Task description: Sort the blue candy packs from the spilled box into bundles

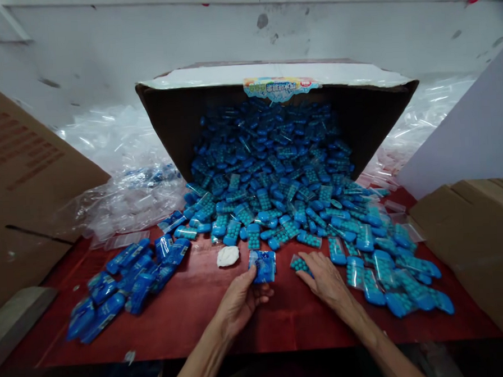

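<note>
My left hand (243, 298) pinches a small blue printed packet (263, 266) between thumb and fingers, just above the red table surface. My right hand (326, 280) has its thumb and fingers around a small clear container of turquoise beads (300, 264) lying on the table. A white crumpled wad (228, 256) lies beyond my left hand. At the left, several blue printed packs (132, 273) form a loose pile. Many blue-capped bead containers (277, 193) spill towards my hands, and more of them (384, 268) lie right of my right hand.
A large cardboard box (164, 125) lies on its side, its opening facing me. Clear plastic pieces in bags (125, 200) are heaped at the back left. Brown cartons stand at the left (23, 183) and right (474, 250). A white wall (143, 48) rises behind.
</note>
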The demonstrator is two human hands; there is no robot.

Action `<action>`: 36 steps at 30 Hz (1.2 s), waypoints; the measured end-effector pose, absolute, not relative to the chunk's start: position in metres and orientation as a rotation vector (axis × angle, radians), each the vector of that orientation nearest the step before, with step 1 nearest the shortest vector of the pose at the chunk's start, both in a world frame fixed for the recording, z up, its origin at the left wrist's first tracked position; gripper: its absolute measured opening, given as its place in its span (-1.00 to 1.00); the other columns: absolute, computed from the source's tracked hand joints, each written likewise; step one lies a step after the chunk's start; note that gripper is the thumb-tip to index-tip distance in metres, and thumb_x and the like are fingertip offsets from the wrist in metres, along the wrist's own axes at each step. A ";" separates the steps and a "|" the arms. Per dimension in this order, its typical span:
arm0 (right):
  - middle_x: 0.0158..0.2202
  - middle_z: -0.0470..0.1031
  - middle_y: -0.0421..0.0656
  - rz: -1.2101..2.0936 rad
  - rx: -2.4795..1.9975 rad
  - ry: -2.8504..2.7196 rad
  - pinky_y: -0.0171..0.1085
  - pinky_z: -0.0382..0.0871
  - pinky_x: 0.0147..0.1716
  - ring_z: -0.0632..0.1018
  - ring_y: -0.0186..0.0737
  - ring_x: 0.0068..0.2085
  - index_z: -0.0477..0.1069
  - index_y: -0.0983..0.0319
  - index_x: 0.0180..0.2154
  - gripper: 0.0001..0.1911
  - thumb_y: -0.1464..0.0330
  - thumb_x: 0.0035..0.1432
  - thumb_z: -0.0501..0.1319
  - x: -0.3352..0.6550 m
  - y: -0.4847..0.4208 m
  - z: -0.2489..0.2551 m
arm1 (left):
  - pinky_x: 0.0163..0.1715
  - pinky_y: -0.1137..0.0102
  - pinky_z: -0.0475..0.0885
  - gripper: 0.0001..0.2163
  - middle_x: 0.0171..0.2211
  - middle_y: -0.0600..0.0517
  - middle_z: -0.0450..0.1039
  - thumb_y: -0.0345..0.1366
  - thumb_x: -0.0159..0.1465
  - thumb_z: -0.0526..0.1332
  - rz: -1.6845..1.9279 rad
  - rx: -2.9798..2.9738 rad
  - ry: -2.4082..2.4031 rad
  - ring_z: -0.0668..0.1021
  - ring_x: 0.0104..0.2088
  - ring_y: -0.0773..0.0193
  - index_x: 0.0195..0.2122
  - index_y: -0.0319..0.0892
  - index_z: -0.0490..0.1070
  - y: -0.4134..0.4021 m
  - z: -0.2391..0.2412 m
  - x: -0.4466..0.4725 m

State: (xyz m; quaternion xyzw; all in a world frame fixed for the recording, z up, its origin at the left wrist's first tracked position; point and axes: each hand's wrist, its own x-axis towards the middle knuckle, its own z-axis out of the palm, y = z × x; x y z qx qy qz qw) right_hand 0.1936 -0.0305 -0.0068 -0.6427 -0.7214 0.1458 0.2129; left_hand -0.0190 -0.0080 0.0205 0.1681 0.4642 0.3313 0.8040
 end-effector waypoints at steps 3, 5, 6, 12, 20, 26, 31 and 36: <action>-0.17 0.41 -0.04 0.664 -1.702 -1.740 -0.08 0.24 -0.12 0.39 -0.07 -0.13 0.29 0.24 -0.07 -0.62 0.31 0.03 0.12 0.193 -0.026 -0.002 | -0.60 0.48 0.33 -0.73 -0.64 0.01 0.42 -0.11 0.05 0.17 0.725 0.355 1.017 0.51 -0.57 0.29 -0.49 -0.27 0.34 -0.009 0.019 -0.019; -0.18 0.43 -0.11 0.958 -1.585 -1.528 -0.15 0.30 -0.18 0.43 -0.14 -0.18 0.30 0.21 -0.10 -0.64 0.30 0.02 0.11 0.191 -0.026 0.010 | -0.61 0.49 0.32 -0.71 -0.64 0.01 0.42 -0.09 0.06 0.16 0.737 0.362 1.010 0.50 -0.58 0.30 -0.49 -0.27 0.34 -0.010 0.018 -0.018; -0.21 0.44 -0.14 1.118 -1.516 -1.431 -0.20 0.35 -0.27 0.46 -0.19 -0.25 0.30 0.20 -0.09 -0.64 0.29 0.03 0.10 0.189 -0.026 0.018 | -0.61 0.49 0.31 -0.71 -0.63 0.00 0.42 -0.09 0.06 0.16 0.742 0.372 1.001 0.50 -0.58 0.30 -0.49 -0.27 0.34 -0.010 0.017 -0.018; -0.17 0.43 -0.20 1.345 -1.335 -1.323 -0.28 0.34 -0.25 0.45 -0.24 -0.23 0.29 0.16 -0.07 -0.59 0.37 -0.04 0.16 0.167 -0.031 0.053 | -0.58 0.47 0.31 -0.73 -0.57 -0.03 0.46 -0.13 0.09 0.14 0.776 0.452 0.922 0.50 -0.55 0.29 -0.41 -0.29 0.35 -0.011 0.016 -0.016; -0.14 0.44 -0.20 1.227 -1.393 -1.457 -0.16 0.22 -0.06 0.42 -0.16 -0.11 0.32 0.15 -0.07 -0.59 0.38 -0.04 0.15 0.165 -0.035 0.061 | -0.52 0.45 0.34 -0.78 -0.57 -0.03 0.46 -0.18 0.06 0.19 0.799 0.427 0.860 0.51 -0.51 0.27 -0.40 -0.27 0.36 -0.012 0.019 -0.021; -0.10 0.42 -0.18 1.122 -1.424 -1.479 -0.20 0.23 -0.08 0.41 -0.16 -0.09 0.31 0.14 -0.07 -0.61 0.34 -0.02 0.14 0.160 -0.035 0.068 | -0.52 0.44 0.36 -0.78 -0.58 -0.03 0.46 -0.19 0.07 0.18 0.815 0.460 0.869 0.51 -0.52 0.27 -0.42 -0.28 0.38 -0.014 0.022 -0.020; -0.24 0.45 -0.21 1.080 -1.510 -1.505 -0.28 0.28 -0.21 0.45 -0.22 -0.24 0.31 0.15 -0.16 -0.69 0.33 -0.02 0.14 0.154 -0.043 0.071 | -0.50 0.46 0.38 -0.79 -0.55 -0.02 0.47 -0.21 0.08 0.18 0.848 0.457 0.880 0.50 -0.51 0.31 -0.40 -0.28 0.39 -0.016 0.028 -0.018; -0.26 0.44 -0.23 1.088 -1.494 -1.554 -0.31 0.28 -0.25 0.44 -0.25 -0.28 0.31 0.15 -0.19 -0.74 0.34 0.00 0.13 0.154 -0.047 0.076 | -0.47 0.44 0.41 -0.80 -0.46 -0.04 0.50 -0.23 0.08 0.18 0.848 0.452 0.882 0.51 -0.48 0.31 -0.36 -0.27 0.39 -0.018 0.029 -0.019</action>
